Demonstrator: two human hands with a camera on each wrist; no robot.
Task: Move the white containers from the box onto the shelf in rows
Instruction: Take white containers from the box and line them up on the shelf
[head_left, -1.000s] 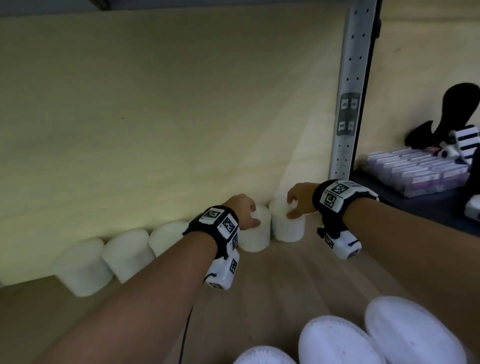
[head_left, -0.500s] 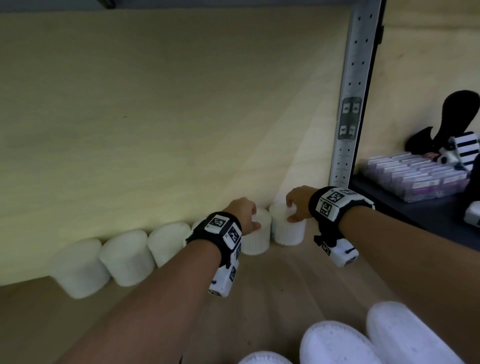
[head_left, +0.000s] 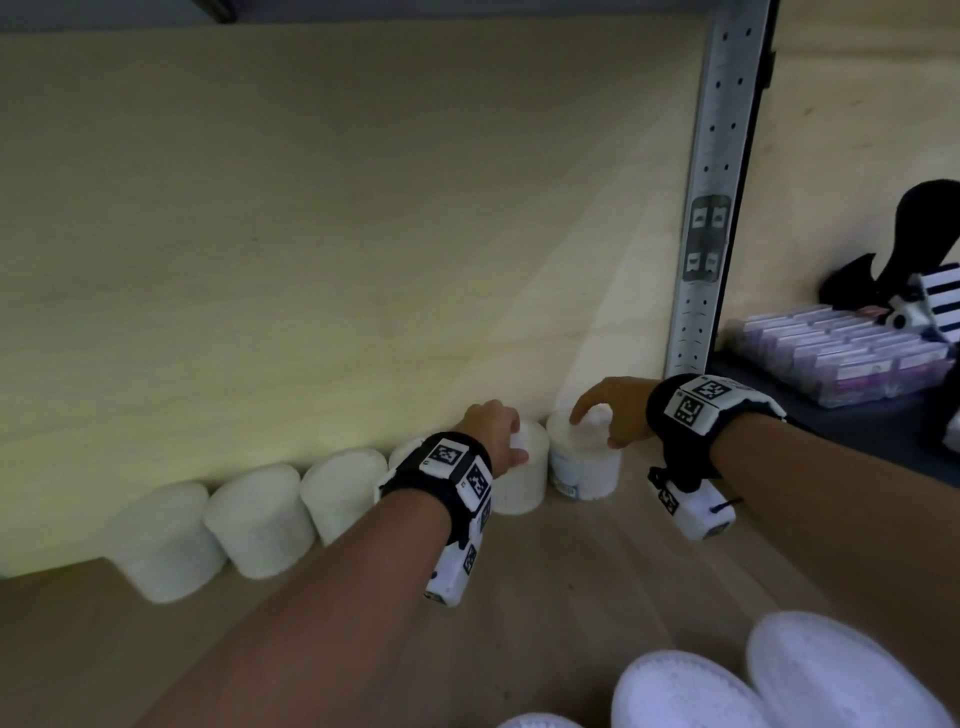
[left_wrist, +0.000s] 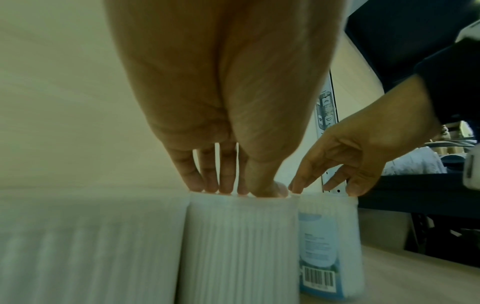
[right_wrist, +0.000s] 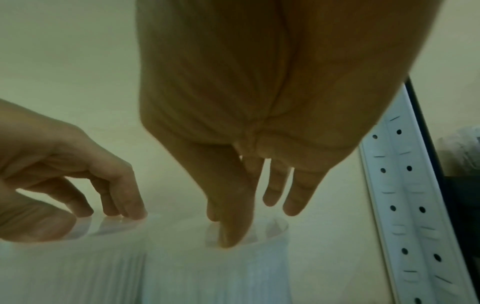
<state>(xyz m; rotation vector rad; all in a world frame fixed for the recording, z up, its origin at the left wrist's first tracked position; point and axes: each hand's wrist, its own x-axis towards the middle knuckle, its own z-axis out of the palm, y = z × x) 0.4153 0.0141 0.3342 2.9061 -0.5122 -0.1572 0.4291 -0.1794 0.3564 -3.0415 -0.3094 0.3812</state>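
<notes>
White containers (head_left: 260, 519) stand in a row against the back wall on the wooden shelf (head_left: 597, 561). Left hand (head_left: 493, 434) has its fingertips (left_wrist: 226, 185) resting on the lid of the second container from the right (head_left: 522, 478); right hand (head_left: 613, 410), fingers apart and loosely bent, touches the top of the end container (head_left: 584, 462) beside the metal upright (head_left: 711, 208). Lifting either hand carelessly could likely drag a light tub out of line or tip it into its neighbour

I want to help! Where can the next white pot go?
Bare shelf board lies open in front of the row of white containers. Against the back wall it is crowded, with both hands there.
</notes>
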